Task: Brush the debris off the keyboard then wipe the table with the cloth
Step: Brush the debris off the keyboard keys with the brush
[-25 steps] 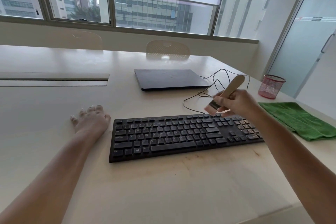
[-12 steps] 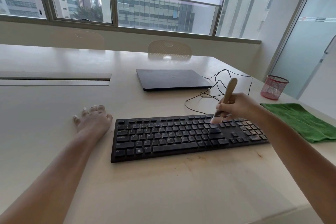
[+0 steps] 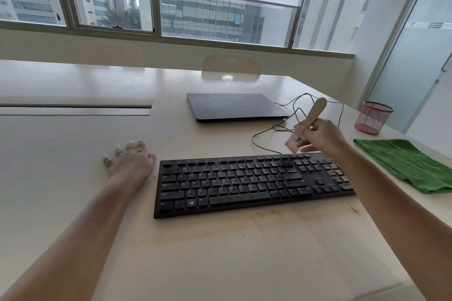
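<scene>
Right hand (image 3: 320, 137) curled around wooden brush (image 3: 309, 122), bristles raised just above the back edge of black keyboard (image 3: 252, 183) at mid-surface. Left hand (image 3: 130, 161) flat, fingers spread, beside the keyboard's left end. Green cloth (image 3: 408, 164) lying folded at right.

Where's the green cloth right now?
The green cloth lies flat on the table at the right edge of the head view, beside the keyboard.

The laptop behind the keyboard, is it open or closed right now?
Closed. The laptop lies flat on the table with its lid down; only the dark top shows, no screen or keys.
</scene>
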